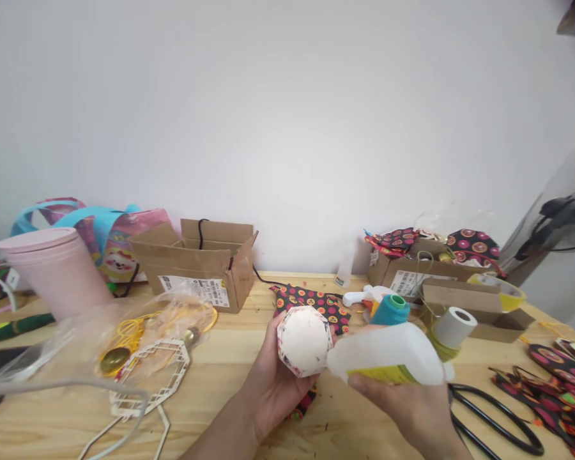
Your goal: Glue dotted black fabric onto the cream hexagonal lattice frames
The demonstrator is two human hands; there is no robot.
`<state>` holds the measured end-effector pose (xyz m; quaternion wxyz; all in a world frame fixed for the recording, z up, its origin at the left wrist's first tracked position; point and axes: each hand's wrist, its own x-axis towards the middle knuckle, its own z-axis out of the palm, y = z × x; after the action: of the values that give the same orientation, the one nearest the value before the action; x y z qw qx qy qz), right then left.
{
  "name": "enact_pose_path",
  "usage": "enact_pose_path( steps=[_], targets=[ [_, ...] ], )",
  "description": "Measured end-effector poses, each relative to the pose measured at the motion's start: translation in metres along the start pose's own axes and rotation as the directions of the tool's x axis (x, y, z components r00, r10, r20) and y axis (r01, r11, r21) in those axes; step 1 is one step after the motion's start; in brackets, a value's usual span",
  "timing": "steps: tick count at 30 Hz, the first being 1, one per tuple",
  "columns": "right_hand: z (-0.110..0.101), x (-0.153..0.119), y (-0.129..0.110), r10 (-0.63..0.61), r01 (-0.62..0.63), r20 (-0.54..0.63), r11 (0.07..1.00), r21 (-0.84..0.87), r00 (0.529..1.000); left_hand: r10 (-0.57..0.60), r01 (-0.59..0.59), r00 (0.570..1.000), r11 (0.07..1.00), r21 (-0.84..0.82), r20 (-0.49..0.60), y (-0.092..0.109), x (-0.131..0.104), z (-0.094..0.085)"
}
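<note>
My left hand (282,390) is closed around a white octagonal piece (305,340) with coloured bits of cloth along its rim. In my right hand (402,409) is a translucent white squeeze bottle (407,348) with a yellow-green label. The bottle lies tipped on its side, its narrow end at the right edge of the octagonal piece; I cannot tell whether they touch. Dark patterned fabric (311,300) with pink and orange circles lies behind the piece, and more of it shows below my left hand.
An open cardboard box (196,268) stands back left, near a pink tumbler (57,271). White lattice frames (172,377) and a plastic bag lie left. On the right are a teal thread spool (390,310), a white roll (455,326), black-handled scissors (498,415) and another box (393,275).
</note>
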<state>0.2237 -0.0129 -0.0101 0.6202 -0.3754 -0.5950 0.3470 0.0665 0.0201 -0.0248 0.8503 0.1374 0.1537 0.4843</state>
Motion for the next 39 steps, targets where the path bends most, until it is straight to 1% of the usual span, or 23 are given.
enact_pose_path(
  steps=[2, 6, 10, 13, 16, 18, 21, 23, 27, 29, 31, 33, 36, 39],
  targets=[
    [0.0, -0.001, 0.001, -0.004, 0.004, -0.01, 1.0, -0.009, 1.0, 0.003, -0.003, 1.0, 1.0, 0.005, -0.007, -0.001, -0.001, 0.001],
    [0.009, -0.005, -0.001, 0.044, -0.042, -0.024, 0.998, 0.055, 0.999, 0.029, -0.029, 0.999, 0.999, 0.017, -0.036, -0.004, -0.001, 0.004],
    [0.016, -0.007, -0.005, 0.033, -0.03, -0.042, 0.997, 0.077, 0.999, 0.066, -0.065, 0.997, 0.998, 0.018, -0.05, -0.005, 0.0, 0.004],
    [0.017, -0.006, -0.006, 0.095, -0.089, -0.074, 0.993, 0.073, 0.993, 0.1, -0.099, 0.993, 0.995, 0.015, -0.062, -0.005, 0.001, 0.003],
    [0.019, -0.006, -0.006, 0.131, -0.123, -0.06, 0.985, 0.122, 0.99, 0.11, -0.109, 0.991, 0.994, 0.015, -0.071, -0.006, 0.001, 0.003],
    [0.019, -0.006, -0.006, 0.114, -0.108, -0.056, 0.989, 0.1, 0.992, 0.114, -0.113, 0.991, 0.993, 0.016, -0.075, -0.006, 0.001, 0.004],
    [0.017, -0.005, -0.006, 0.077, -0.078, -0.113, 0.997, -0.001, 0.991, 0.138, -0.138, 0.987, 0.99, 0.005, -0.08, -0.005, 0.001, 0.005],
    [0.016, -0.005, -0.006, 0.074, -0.077, -0.133, 0.997, -0.017, 0.988, 0.147, -0.147, 0.986, 0.989, 0.0, -0.08, -0.004, 0.001, 0.006],
    [0.017, -0.004, -0.007, 0.031, -0.032, -0.077, 0.999, -0.014, 0.997, 0.136, -0.137, 0.986, 0.991, 0.001, -0.096, -0.004, 0.001, 0.004],
    [0.013, -0.001, -0.005, 0.004, -0.012, -0.133, 0.998, -0.056, 0.991, 0.143, -0.144, 0.984, 0.99, -0.001, -0.105, -0.004, 0.001, 0.002],
    [0.004, 0.003, -0.001, -0.01, -0.014, -0.223, 0.995, -0.103, 0.975, 0.151, -0.153, 0.983, 0.988, -0.003, -0.107, -0.003, 0.001, 0.001],
    [-0.005, 0.006, 0.003, -0.023, -0.01, -0.279, 0.993, -0.114, 0.96, 0.151, -0.153, 0.983, 0.988, -0.012, -0.1, -0.001, 0.0, 0.001],
    [-0.008, 0.006, 0.007, -0.025, 0.001, -0.303, 0.997, -0.078, 0.953, 0.148, -0.152, 0.985, 0.987, -0.041, -0.087, 0.001, 0.0, 0.003],
    [0.001, -0.001, 0.007, 0.0, -0.02, -0.297, 0.998, -0.064, 0.955, 0.161, -0.166, 0.983, 0.985, -0.053, -0.083, 0.003, 0.001, 0.003]
  ],
)
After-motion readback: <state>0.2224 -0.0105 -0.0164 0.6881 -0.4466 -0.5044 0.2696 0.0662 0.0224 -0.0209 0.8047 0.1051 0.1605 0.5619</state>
